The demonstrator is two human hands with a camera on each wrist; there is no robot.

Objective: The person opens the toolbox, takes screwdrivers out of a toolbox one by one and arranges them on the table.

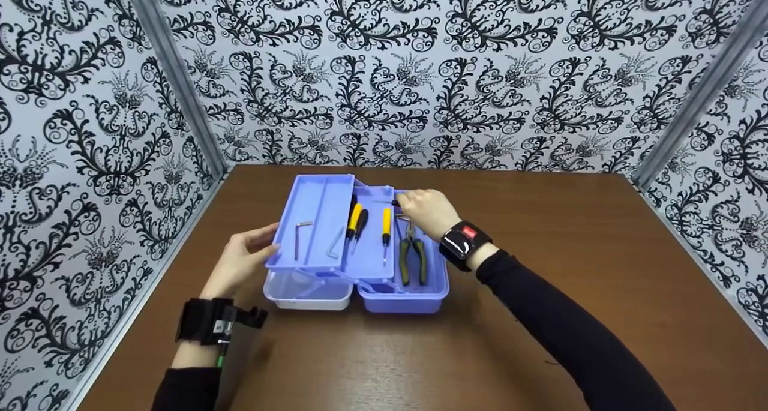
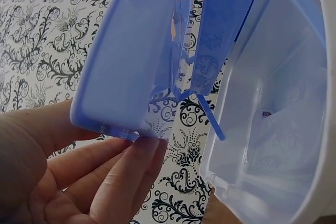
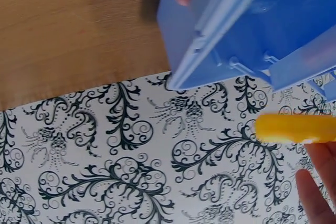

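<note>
A blue toolbox stands with its trays fanned out to the left. My left hand grips the outer edge of the upper tray, thumb on top and fingers beneath. Two L-shaped hex keys lie in that tray. In the lower tray are several screwdrivers, among them a yellow-and-black one and a black one. At the back right, my right hand holds a screwdriver whose yellow handle shows in the right wrist view. Pliers with green handles lie in the base.
The translucent lid rests on the brown table under the upper tray. Folding arms link the trays to the box. Patterned walls enclose the table at the back and sides.
</note>
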